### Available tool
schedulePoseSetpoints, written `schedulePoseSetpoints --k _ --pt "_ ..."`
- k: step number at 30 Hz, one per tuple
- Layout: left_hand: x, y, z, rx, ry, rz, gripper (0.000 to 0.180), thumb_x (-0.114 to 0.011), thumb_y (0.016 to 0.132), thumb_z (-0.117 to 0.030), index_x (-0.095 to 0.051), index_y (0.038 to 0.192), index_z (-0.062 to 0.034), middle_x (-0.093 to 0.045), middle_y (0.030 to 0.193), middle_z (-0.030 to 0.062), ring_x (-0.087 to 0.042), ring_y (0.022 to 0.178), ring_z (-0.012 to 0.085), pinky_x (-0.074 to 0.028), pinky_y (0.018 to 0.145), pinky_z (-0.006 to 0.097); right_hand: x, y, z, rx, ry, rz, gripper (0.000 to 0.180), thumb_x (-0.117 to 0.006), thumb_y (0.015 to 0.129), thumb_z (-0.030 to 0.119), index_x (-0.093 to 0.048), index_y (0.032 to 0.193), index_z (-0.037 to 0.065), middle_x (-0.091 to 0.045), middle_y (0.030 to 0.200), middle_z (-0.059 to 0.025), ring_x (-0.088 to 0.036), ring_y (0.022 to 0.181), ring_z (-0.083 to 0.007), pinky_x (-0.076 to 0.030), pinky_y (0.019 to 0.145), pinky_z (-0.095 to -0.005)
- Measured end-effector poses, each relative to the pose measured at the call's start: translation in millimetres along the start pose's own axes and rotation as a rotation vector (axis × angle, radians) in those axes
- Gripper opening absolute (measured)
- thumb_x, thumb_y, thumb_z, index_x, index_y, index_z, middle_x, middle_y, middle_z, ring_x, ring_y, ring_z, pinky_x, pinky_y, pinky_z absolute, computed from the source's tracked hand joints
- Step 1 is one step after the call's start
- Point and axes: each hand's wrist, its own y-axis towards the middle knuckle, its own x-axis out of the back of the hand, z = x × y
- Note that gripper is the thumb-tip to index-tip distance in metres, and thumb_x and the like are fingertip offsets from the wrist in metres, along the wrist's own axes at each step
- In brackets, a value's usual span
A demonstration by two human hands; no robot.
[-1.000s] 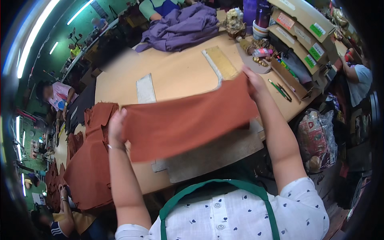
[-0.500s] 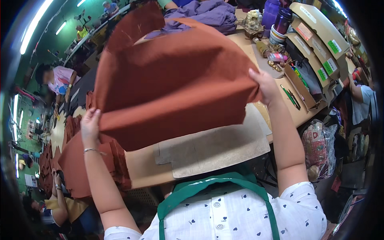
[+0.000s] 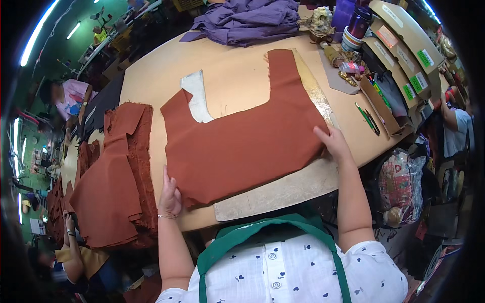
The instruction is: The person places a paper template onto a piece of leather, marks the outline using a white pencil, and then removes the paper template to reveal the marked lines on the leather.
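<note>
A rust-brown cut fabric piece (image 3: 242, 146) with a deep curved notch lies spread on the table, its upper left corner folded over. My right hand (image 3: 336, 144) is at its right edge, thumb on top and the other fingers at the edge, partly hidden. Beside the lower left corner, my left hand (image 3: 170, 197) is open with fingers stretched upward. From under the fabric show a whitish curved piece (image 3: 201, 98), a shiny yellowish strip (image 3: 314, 88) and a grey flat board (image 3: 268, 194). A stack of rust-brown fabric pieces (image 3: 108, 187) lies to my left.
Crumpled purple fabric (image 3: 247, 22) lies at the table's far edge. To the right are green-handled snips (image 3: 368, 120), a cardboard tray of pens (image 3: 381, 108), box files (image 3: 404, 55) and a dark tumbler (image 3: 358, 22). A plastic-wrapped bundle (image 3: 401, 187) sits beside the table; other people work at left.
The raised fabric piece has come down flat on the table, uncovering the far tabletop. My left hand has moved right and nearer and let go; my right hand has come lower.
</note>
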Motion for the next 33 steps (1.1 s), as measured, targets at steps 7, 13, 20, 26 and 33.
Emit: schedulePoseSetpoints --k 7,13,20,26,33 --pt "-18.2 -2.5 -11.9 -0.165 0.415 0.045 0.089 -0.053 0.076 0.008 0.0 0.143 -0.0151 -0.019 0.143 0.0163 -0.031 0.128 0.0244 -0.031 0.103 0.039 14.6 -12.3 -29.4 0.003 -0.312 0.251 0.023 -0.07 0.075 0.018 -0.065 0.089 0.0 -0.061 0.074 0.0009 -0.049 0.063 -0.0074 -0.04 0.059 -0.0234" --pt "-40.0 7.1 -59.3 -0.06 0.177 -0.194 0.083 -0.051 0.077 0.01 -0.006 0.143 -0.0138 -0.046 0.122 0.0158 -0.057 0.092 0.0217 -0.05 0.067 0.032 5.0 -15.9 13.2 -0.098 0.489 0.055 0.01 -0.061 0.079 0.013 -0.059 0.07 0.009 -0.051 0.061 0.0058 -0.039 0.048 -0.0046 -0.029 0.045 -0.0209" --pt "10.8 -18.4 -15.2 0.216 0.638 -0.242 0.088 -0.062 0.074 0.002 -0.006 0.143 -0.0084 -0.06 0.095 0.0122 -0.059 0.072 0.0174 -0.049 0.067 0.027 10.3 -49.9 -20.7 -0.165 0.077 -0.127 0.022 -0.061 0.079 0.022 -0.06 0.066 0.004 -0.058 0.065 0.0022 -0.052 0.056 -0.0101 -0.042 0.055 -0.0264" --pt "-7.0 -8.0 -9.3 -0.138 1.341 -0.385 0.078 -0.064 0.077 -0.01 -0.018 0.14 -0.0015 -0.056 0.099 0.0198 -0.059 0.08 0.0237 -0.048 0.072 0.032 47.7 -16.7 -12.6 0.011 -0.853 -0.443 0.024 -0.058 0.082 0.022 -0.059 0.074 -0.001 -0.06 0.073 -0.0209 -0.058 0.071 -0.0383 -0.047 0.069 -0.0393" --pt "-112.0 -8.1 26.4 -0.619 1.583 0.203 0.054 -0.064 0.08 -0.028 -0.046 0.124 -0.0033 -0.045 0.125 0.0175 -0.038 0.12 0.0368 -0.033 0.097 0.046 93.4 39.6 -61.0 0.403 -0.938 -0.652 0.012 -0.057 0.078 0.01 -0.06 0.084 0.0 -0.055 0.091 -0.0202 -0.054 0.088 -0.0361 -0.044 0.078 -0.042"
